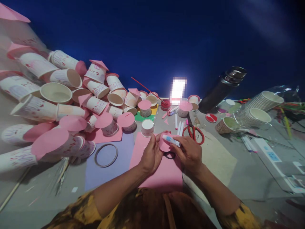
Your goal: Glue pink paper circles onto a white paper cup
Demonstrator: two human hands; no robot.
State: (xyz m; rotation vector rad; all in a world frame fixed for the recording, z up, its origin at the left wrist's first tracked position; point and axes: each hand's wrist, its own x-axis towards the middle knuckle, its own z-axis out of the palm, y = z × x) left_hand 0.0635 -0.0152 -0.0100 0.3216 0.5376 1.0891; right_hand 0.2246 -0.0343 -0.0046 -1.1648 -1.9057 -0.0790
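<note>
From my remote seat, the far left of the view is a heap of decorated paper cups (38, 65), many topped with pink paper cones. Next comes a lavender paper sheet (95, 178) with a grey ring (106, 166) lying on it, then a plain white paper cup (147, 127) standing just beyond the hands.

The left hand (152, 156) is curled around a small pink paper piece (163, 144), rounded as far as I can see. I judge it light and thin, stiff enough to keep its shape yet easy to crease, so I'd pinch it by the edge and leave its face free. It sits between the two hands, against the left fingers, above a pink paper sheet (162, 179).

Across it slants what looks like a glue stick (171, 140), gripped in the fingers of the right hand (192, 154). I expect a light, rigid, smooth barrel, best held well back from the tip. That tip points at the left hand; whether it touches the paper I can't make out.

Further right are red-handled scissors (203, 135), a dark flask (214, 95) and nested paper cups (260, 101) in clear plastic.
</note>
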